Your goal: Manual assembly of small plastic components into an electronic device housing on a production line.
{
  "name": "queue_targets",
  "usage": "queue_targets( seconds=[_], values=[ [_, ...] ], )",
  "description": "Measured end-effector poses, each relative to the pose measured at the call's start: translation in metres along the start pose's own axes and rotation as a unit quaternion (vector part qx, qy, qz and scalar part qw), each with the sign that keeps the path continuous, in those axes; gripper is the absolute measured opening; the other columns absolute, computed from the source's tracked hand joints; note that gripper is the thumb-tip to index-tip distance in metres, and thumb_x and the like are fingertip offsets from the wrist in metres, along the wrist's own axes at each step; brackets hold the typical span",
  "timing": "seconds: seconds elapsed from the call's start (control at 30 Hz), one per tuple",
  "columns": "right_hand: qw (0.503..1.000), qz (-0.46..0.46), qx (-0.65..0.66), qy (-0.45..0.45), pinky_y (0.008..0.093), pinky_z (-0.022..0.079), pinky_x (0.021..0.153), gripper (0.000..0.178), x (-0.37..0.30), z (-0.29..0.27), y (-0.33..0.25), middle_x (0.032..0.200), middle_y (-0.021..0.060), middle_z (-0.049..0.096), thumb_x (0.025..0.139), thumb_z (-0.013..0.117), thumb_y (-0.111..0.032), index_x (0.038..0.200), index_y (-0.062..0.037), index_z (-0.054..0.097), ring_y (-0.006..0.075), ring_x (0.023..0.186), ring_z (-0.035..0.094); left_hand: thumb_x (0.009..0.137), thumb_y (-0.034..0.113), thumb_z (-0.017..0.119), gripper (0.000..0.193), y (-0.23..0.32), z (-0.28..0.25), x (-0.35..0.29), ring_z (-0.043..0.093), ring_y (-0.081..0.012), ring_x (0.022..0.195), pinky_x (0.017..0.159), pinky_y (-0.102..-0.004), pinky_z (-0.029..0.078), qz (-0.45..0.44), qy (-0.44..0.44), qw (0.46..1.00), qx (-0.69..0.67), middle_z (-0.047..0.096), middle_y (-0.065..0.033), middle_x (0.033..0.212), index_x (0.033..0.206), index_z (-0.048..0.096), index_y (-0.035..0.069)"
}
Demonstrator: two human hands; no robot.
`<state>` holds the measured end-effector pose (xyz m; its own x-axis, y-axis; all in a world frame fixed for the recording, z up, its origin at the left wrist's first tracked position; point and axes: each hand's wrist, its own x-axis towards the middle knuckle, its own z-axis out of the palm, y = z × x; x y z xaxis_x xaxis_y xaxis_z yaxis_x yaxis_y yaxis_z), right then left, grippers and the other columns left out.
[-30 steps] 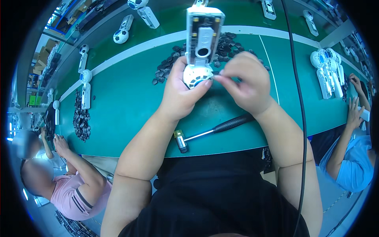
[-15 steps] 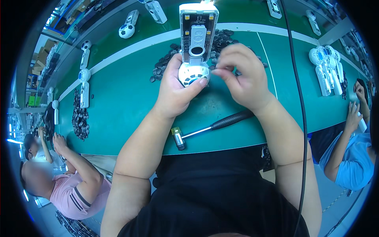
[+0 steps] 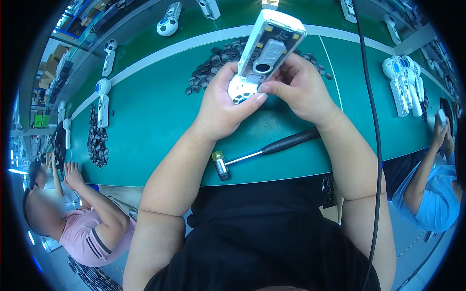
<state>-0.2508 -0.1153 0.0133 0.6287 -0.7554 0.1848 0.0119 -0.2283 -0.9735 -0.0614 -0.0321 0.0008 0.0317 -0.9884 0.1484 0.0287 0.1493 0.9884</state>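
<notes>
A white handheld device (image 3: 264,58) is held up over the table, with a round soccer-ball-patterned end toward me and a long boxy body pointing away. A see-through panel on the body shows yellow squares inside. My left hand (image 3: 221,104) wraps the round end, its thumb lying across the ball pattern. From the other side my right hand (image 3: 306,89) grips near where ball and body meet, thumb in front; its other fingers are partly hidden behind the device. Small black pieces (image 3: 208,72) lie piled beyond both hands. Closer to me rests a mallet (image 3: 242,158) with a black grip and a yellow-and-black head.
More such white devices (image 3: 103,104) stand at the left, beside another black pile (image 3: 98,145). Several are bunched at the right (image 3: 403,82). A black cable (image 3: 371,116) hangs past my right arm. Co-workers sit at left (image 3: 94,237) and right (image 3: 427,199).
My right hand has moved in from beside the device and now grips it. The device's body has tilted to the right. The left hand keeps its hold.
</notes>
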Motion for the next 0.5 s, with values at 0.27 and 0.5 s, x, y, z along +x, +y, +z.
queue_targets(
  seconds=[0.27, 0.5],
  values=[
    [0.995, -0.101, -0.013, -0.004, 0.0324, 0.053, 0.080, 0.036, 0.001, 0.003, 0.010, 0.098, 0.0062, 0.069, 0.087, 0.084, -0.020, 0.115, -0.0045, 0.068, 0.0165, 0.087, 0.063, 0.081, 0.018, 0.082, 0.054, 0.003, -0.004, -0.001, 0.062, -0.0165, 0.106, 0.094, -0.0328, 0.050, 0.006, -0.010, 1.000, 0.001, 0.065, -0.0087, 0.117, 0.127, 0.058, 0.002],
    [0.993, -0.038, -0.024, -0.107, 0.0365, 0.054, 0.090, 0.039, -0.006, 0.002, 0.002, 0.104, 0.0113, 0.070, 0.087, 0.082, -0.019, 0.121, -0.0045, 0.068, 0.0243, 0.097, 0.067, 0.079, 0.018, 0.083, 0.054, 0.011, -0.004, -0.002, 0.064, -0.0162, 0.103, 0.093, -0.0322, 0.051, 0.065, -0.092, 0.993, -0.045, 0.067, -0.0070, 0.115, 0.126, 0.062, 0.003]
  ],
)
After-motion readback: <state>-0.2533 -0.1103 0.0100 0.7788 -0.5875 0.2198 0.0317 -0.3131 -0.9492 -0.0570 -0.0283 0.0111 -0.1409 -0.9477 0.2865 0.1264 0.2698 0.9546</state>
